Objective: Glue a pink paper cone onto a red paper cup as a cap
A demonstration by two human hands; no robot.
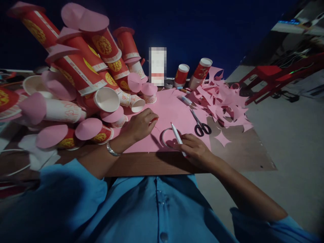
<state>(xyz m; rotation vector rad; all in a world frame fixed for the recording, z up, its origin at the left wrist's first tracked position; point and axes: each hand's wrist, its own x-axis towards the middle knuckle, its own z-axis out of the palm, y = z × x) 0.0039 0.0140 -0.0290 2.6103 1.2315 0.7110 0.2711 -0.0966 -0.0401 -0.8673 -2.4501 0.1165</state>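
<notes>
My right hand (pixel 194 148) is closed around a white marker (pixel 177 134) with a red tip, which points up and away from me. Just left of its fingers, a round ring (pixel 163 137) lies on the pink paper sheet (pixel 167 104), with pink showing through its middle. My left hand (pixel 144 125) hovers over the sheet with its fingers curled together. A small red thing (pixel 155 119) shows at its fingertips; its kind is hard to make out. Black-handled scissors (pixel 199 125) lie beyond my right hand.
Red and white paper cups with pink cone tops (pixel 88 67) are piled at the left. Pink paper scraps (pixel 222 98) heap at the right. Two red cups (pixel 182 76) stand at the back beside a glue-like tube (pixel 186 100). A red stool (pixel 268 72) is beyond the table.
</notes>
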